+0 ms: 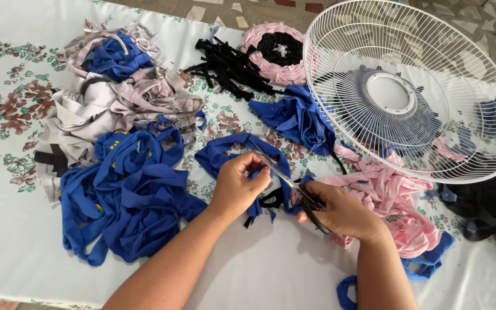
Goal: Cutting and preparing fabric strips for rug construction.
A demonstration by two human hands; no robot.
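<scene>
The left hand (237, 186) is pinching a loop of royal-blue knit fabric strip (231, 152) between curled fingers and thumb, holding it just above the white floral-printed tablecloth (7, 229). The right hand (343, 213) is gripping a pair of black-handled steel scissors (294, 186), fingers closed through the handles; the blades are standing partly open and are pointing up-left towards the left hand, with the blue strip lying between them. Short black fabric offcuts (268, 201) are lying between the two hands, beneath the scissors.

Left of the hands, a large heap of royal-blue fabric strips (127, 201) is resting on the cloth, and behind it a tangle of grey and beige strips (116, 97). Beyond the hands are lying a bundle of black strips (231, 69), a round coiled mat of pink fabric with a black centre (276, 51) and a second blue bundle (299, 117). To the right, crumpled pink fabric (397, 201) is lying just beside the right hand, partly under a round white wire fan guard (411, 86).
</scene>
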